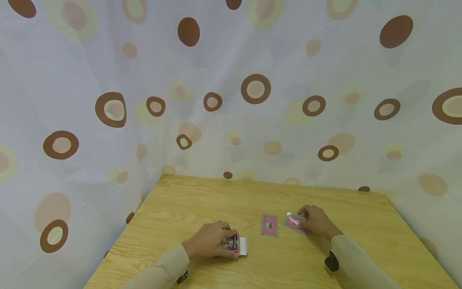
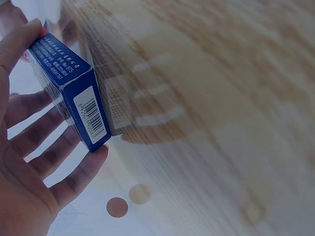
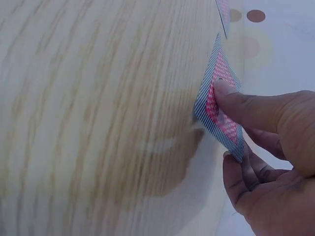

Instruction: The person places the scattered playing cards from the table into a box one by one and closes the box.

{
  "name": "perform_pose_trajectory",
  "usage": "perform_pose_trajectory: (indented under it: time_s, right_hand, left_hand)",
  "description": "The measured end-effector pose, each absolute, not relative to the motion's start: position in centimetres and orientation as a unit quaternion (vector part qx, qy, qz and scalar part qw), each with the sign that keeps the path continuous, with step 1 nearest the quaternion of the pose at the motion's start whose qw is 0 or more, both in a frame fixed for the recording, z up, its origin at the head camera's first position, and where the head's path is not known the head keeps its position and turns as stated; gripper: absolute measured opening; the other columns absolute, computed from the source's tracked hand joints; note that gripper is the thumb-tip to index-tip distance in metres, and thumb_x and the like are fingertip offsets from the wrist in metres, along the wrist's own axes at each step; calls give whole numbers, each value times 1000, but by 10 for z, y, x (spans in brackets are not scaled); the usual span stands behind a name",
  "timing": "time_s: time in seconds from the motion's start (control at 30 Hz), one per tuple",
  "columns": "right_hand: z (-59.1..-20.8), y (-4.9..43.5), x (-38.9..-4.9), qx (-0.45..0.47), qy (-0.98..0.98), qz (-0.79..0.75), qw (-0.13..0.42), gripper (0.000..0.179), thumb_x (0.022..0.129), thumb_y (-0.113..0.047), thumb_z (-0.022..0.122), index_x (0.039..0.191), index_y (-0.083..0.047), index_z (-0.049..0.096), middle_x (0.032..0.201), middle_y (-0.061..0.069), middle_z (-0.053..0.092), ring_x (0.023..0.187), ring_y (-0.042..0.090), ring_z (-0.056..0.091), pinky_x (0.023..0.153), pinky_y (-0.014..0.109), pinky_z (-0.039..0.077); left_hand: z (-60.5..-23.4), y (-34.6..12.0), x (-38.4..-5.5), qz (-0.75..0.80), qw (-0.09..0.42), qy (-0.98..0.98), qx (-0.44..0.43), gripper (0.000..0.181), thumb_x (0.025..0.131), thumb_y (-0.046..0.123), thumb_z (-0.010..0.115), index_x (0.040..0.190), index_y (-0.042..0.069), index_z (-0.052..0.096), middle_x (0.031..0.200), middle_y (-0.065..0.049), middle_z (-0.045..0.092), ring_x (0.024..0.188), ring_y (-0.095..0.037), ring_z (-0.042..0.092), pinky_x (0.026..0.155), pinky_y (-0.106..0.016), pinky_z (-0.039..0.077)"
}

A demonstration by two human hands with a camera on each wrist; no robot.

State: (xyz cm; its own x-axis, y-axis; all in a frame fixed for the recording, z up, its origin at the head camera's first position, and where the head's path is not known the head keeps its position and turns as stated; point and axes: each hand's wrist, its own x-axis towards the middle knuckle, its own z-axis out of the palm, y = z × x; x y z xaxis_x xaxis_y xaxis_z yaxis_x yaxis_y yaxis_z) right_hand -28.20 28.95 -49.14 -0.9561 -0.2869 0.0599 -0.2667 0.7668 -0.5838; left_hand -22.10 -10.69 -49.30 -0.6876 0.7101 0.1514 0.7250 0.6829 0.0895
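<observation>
In the head view my left hand (image 1: 213, 241) grips a blue playing card box (image 1: 231, 243), thumb on one side and fingers on the other. The box's white flap (image 1: 243, 246) stands out at its right end. The left wrist view shows the barcode end of the box (image 2: 91, 118) close above the table. My right hand (image 1: 317, 221) pinches a red-and-grey patterned playing card (image 1: 294, 222) between thumb and fingers. In the right wrist view the thumb presses on the card's (image 3: 229, 125) patterned back. Between the hands, another playing card (image 1: 269, 225) lies back up on the table.
The wooden table (image 1: 202, 196) has a glossy, grained top. Behind it and along its sides hangs a pale curtain (image 1: 223, 120) with brown and yellow dots. Dark bands with small devices sit at both wrists.
</observation>
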Motion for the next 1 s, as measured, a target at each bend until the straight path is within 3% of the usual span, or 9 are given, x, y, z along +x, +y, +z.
perform_pose_trajectory:
  time_s: [0.1,0.43,0.57,0.73,1.0]
  right_hand:
    - [-492,290,-280,-147,940,-307,10,46,78,-28,79,110,1,62,100,10,62,93,26,57,79,45,49]
    - [-499,293,-278,-207,940,-266,-49,35,81,-27,76,106,-8,61,77,-6,65,65,5,58,64,30,50]
    - [-497,291,-276,-191,943,-272,-30,28,78,-30,78,96,-12,67,85,-5,67,74,8,59,68,31,50]
    - [-497,292,-277,-170,944,-281,27,52,68,-41,83,105,-8,66,99,2,64,84,14,58,75,38,50]
    - [-495,296,-273,-143,946,-281,77,55,72,-43,82,110,-9,61,108,5,61,97,21,58,81,44,48]
  left_hand:
    - [-493,-107,-220,-71,52,-917,-390,71,76,79,50,126,31,62,111,4,61,85,-5,50,58,-19,41]
    - [-493,-108,-219,-67,60,-915,-394,73,76,79,49,127,29,62,112,4,61,86,-5,50,60,-20,44]
    - [-493,-108,-219,-66,60,-914,-396,73,76,80,48,127,29,62,113,4,60,87,-4,50,61,-21,45]
    - [-493,-108,-219,-70,54,-916,-391,73,75,80,48,127,30,62,113,4,60,87,-5,51,60,-21,44]
    - [-493,-108,-219,-65,62,-913,-397,72,76,80,49,126,30,62,112,4,60,85,-4,51,60,-20,44]
